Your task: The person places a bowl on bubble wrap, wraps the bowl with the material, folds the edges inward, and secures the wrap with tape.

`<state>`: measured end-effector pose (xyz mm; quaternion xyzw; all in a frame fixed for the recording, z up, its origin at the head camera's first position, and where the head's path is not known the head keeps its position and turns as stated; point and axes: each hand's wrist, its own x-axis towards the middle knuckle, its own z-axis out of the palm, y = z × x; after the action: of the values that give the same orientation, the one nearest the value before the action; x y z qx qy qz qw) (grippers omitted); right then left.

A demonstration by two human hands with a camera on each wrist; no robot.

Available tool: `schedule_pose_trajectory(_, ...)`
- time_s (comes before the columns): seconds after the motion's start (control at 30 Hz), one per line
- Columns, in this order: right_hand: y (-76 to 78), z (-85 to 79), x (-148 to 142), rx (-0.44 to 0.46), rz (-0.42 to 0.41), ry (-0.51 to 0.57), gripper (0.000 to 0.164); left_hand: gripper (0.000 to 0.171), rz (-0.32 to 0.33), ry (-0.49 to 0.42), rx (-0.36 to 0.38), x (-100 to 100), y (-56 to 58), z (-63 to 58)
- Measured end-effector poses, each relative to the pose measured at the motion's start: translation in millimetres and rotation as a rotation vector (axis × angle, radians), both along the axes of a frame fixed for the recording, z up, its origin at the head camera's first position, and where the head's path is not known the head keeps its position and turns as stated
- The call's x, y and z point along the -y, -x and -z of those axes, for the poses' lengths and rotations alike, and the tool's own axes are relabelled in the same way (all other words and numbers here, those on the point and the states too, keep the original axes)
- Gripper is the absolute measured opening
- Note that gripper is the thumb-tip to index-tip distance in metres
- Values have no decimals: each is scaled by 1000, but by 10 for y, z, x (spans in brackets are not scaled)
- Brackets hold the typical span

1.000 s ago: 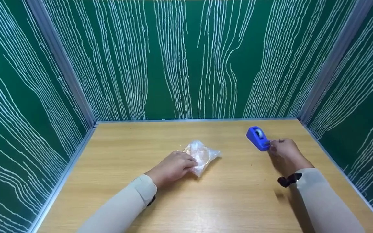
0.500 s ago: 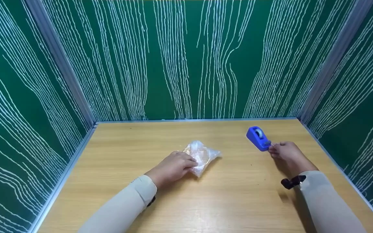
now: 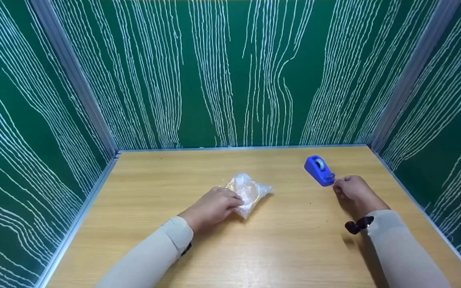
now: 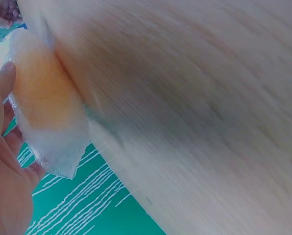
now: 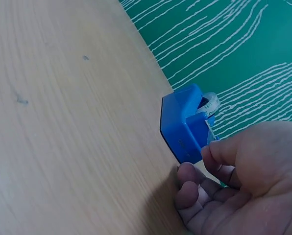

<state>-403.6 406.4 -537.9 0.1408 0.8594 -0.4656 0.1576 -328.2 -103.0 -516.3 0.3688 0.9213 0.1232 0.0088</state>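
Observation:
A bubble-wrapped packet [image 3: 250,193] with a pale orange content lies near the middle of the table. My left hand [image 3: 215,203] grips its near left side; in the left wrist view the thumb and fingers lie on either side of the packet [image 4: 50,93]. To the right stands a blue tape dispenser [image 3: 317,171], its cutter end toward me. My right hand [image 3: 354,188] is at that end, thumb and forefinger pinching the tape's free end by the cutter. In the right wrist view, the dispenser [image 5: 180,125] sits upright, its clear tape roll [image 5: 212,104] partly showing.
The wooden table [image 3: 166,172] is enclosed at the back and sides by green panels [image 3: 246,100] with wavy white lines. Metal posts [image 3: 80,80] stand at the back corners. Dark wrist-worn devices [image 3: 358,225] show at the sleeve cuffs.
My right hand has shifted slightly at the dispenser's cutter end, its thumb and forefinger drawn in closer together. The left hand, the packet and the dispenser stay in place.

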Motion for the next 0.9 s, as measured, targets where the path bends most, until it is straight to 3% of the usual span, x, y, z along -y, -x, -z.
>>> schedule_pose_trajectory(0.17,42,29,23,-43,-28,-64,35,34,-1,-4,-1,8,6,13)
schedule_pose_trajectory(0.37,78,51,31,-16,-27,-85,37,34,0,-12,0,6,2,21)
schedule_pose_trajectory(0.57,81,86,37,-68,-70,-147,35,35,2,12,1,-3,-1,14)
schedule_pose_trajectory(0.9,98,6,56,31,-57,-134,43,36,-31,-6,47,-15,5,4)
